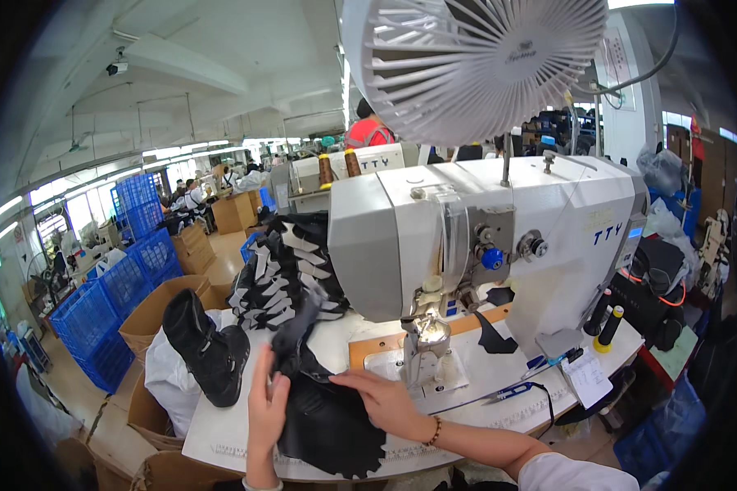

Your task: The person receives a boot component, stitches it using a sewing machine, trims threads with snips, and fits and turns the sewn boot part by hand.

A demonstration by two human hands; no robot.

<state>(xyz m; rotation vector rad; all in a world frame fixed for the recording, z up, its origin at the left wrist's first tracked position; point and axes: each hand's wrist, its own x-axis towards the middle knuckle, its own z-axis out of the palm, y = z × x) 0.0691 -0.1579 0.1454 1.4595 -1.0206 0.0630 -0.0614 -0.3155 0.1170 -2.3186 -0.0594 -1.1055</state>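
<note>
A black boot upper [336, 425] with a notched lower edge lies on the white table in front of me; its far end stands up and is blurred. Its near right side is pinched between the thumb and fingers of my right hand [385, 403]. Along its left edge, my left hand [266, 405] touches it with fingers stretched upward. Just beyond my right hand is the needle and presser area [430, 335] of a white sewing machine [483, 204], lit by a lamp. A finished-looking black boot [205, 348] stands to the left of my left hand.
Black-and-white cut pieces [287, 274] are heaped behind the upper. Thread snips [512, 391], a paper note [587, 378], a black scrap [495, 335] and thread cones [608, 330] lie right. A white fan [499, 61] hangs above. Cardboard boxes [168, 307] and blue crates [98, 315] stand left.
</note>
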